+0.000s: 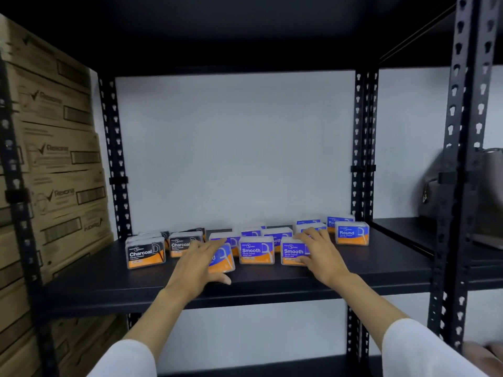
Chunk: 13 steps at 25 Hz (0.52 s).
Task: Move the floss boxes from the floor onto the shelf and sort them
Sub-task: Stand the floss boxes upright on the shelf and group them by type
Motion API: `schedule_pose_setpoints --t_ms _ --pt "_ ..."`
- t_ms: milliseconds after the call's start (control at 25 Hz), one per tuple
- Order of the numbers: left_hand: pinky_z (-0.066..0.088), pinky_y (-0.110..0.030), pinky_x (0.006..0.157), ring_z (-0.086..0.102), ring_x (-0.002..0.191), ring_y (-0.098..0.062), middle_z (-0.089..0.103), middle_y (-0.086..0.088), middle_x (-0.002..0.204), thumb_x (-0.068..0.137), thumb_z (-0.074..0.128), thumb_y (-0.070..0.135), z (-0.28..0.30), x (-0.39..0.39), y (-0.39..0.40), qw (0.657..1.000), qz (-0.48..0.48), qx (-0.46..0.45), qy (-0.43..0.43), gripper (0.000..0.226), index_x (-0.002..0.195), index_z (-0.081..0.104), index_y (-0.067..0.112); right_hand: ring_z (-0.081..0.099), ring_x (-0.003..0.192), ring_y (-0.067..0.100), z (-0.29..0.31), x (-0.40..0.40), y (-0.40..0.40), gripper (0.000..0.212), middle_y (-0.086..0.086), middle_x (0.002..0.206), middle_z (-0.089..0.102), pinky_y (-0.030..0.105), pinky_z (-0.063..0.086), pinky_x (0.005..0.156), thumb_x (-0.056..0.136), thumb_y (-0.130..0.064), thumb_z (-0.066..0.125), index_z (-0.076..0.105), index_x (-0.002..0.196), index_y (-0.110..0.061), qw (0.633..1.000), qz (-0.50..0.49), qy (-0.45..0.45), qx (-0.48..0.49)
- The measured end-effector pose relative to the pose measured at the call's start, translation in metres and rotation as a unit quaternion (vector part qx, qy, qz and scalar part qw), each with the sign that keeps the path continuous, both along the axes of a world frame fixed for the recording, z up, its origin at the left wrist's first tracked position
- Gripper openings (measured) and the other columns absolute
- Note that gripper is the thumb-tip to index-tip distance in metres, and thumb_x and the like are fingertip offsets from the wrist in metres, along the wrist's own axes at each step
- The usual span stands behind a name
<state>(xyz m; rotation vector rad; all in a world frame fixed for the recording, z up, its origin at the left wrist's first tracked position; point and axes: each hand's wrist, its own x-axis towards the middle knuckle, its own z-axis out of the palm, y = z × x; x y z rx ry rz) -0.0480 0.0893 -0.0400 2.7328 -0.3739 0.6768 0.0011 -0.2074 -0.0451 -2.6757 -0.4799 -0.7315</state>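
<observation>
— Head view first: where are the floss boxes?

— All on the black shelf, standing in a loose row with more behind. From the left: two Charcoal boxes, then a blue box partly hidden by the left hand, then two Smooth boxes, the middle one standing free, and a Round box at the far right.

— How does the left grip sit on that blue box?

— The hand lies over the box's left face, fingers stretched toward the back row, thumb down on the shelf in front of the box. The fingers look straight rather than curled round it, so it touches the box and does not clamp it.

— And the right hand?

— It rests on the right-hand Smooth box. The fingers reach over the top and right end, the thumb runs along the lower front edge, so the box is pinched between them. The label's left part stays readable.

— Anything else there?

— Cardboard cartons stacked at the left, a grey bag on the next shelf bay at the right, white sleeves on both arms.
</observation>
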Motion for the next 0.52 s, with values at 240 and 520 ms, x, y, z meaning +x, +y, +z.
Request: schedule_pose_setpoints --t_ms 240,520 --pt "0.033 -0.024 0.107 0.027 0.133 -0.008 0.034 0.007 0.147 0.089 0.063 0.038 -0.008 0.012 -0.006 0.999 -0.043 0.0 -0.027 0.062 0.144 0.034 0.033 0.024 0.136 0.017 -0.002 0.005 0.009 0.06 -0.001 0.146 0.034 0.032 0.039 0.106 0.088 -0.026 0.065 0.037 0.142 -0.024 1.0 -0.009 0.011 0.026" --pt "0.038 -0.032 0.103 0.04 0.128 -0.012 0.048 0.004 0.139 0.095 0.046 0.047 -0.021 -0.01 0.032 0.987 0.076 -0.121 -0.073 0.048 0.138 0.044 0.025 0.026 0.137 0.018 -0.002 0.0 0.015 0.06 0.001 0.147 0.036 0.032 0.037 0.107 0.089 -0.026 0.065 0.037 0.142 -0.023 0.999 -0.021 0.003 0.036"
